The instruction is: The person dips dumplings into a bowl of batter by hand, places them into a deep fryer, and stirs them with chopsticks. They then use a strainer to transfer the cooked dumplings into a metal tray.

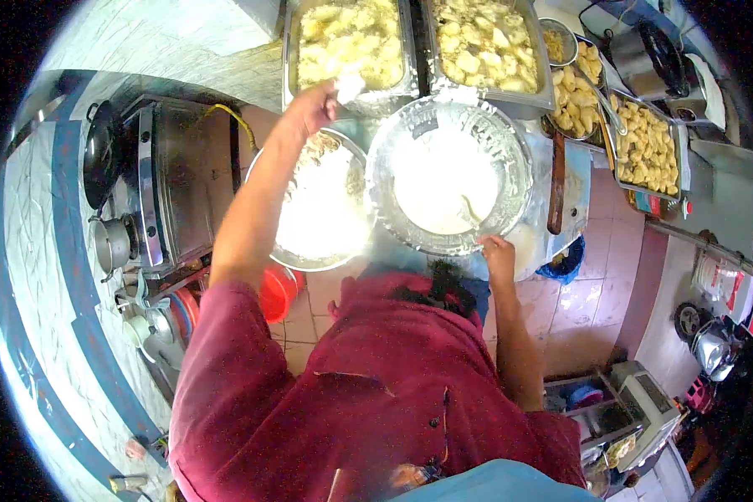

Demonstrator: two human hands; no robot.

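Tiled kitchen floor (598, 305) runs under a crowded prep counter, seen from my head cam. Nearest: my red shirt (351, 402), filling the lower frame. R hand (499, 251) closes on the near rim of the batter bowl (393, 159), a wide metal bowl w/ pale liquid & a spoon handle (470, 211) resting in it. Just beside it, to the L, sits the flour bowl (322, 213), rims nearly touching. L hand (318, 105) reaches over that bowl's far edge, fingers pinched on a pale piece (349, 86) at the front of the L steel tray (291, 50) of cut pieces. Second tray (546, 92) stands beside it. Farther R: fried pieces on a tray (644, 146). Far L: stove (171, 176) w/ a pot (111, 243).
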